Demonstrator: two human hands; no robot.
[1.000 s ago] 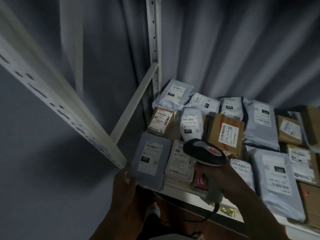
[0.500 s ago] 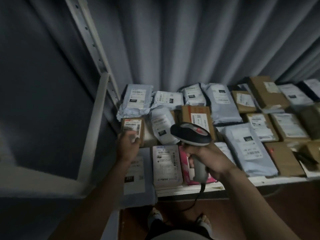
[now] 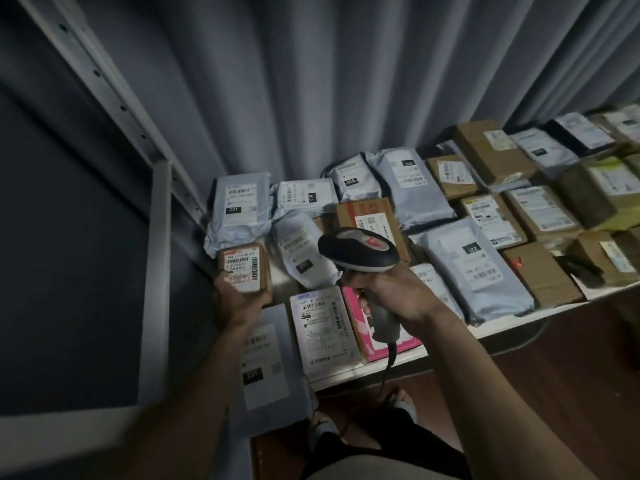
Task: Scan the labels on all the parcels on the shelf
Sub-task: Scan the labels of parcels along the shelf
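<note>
My right hand (image 3: 388, 289) is wrapped round the grey grip of the barcode scanner (image 3: 360, 252), whose dark head with a red patch points away from me and a little left, long axis running from my wrist toward the back of the shelf; its cable (image 3: 389, 362) hangs below the front edge. My left hand (image 3: 239, 299) holds the near end of a small brown cardboard box (image 3: 244, 268), label up, its long side running front to back, at the far left of the shelf just beside the white steel upright (image 3: 114, 98). I think the box is lifted slightly off the surface, but the dim light leaves that unclear. Directly ahead of it lies a grey poly mailer (image 3: 240, 206) marked 231; to its right another grey mailer (image 3: 304, 254) leans at an angle. Near the front lip (image 3: 502, 327) lie a white labelled parcel (image 3: 323, 334) and a pink packet (image 3: 360, 327), side by side. Parcels crowd the shelf rightward, boxes (image 3: 491, 154) and mailers touching. Open room lies only in front of the lip, over the brown floor (image 3: 554, 375).
</note>
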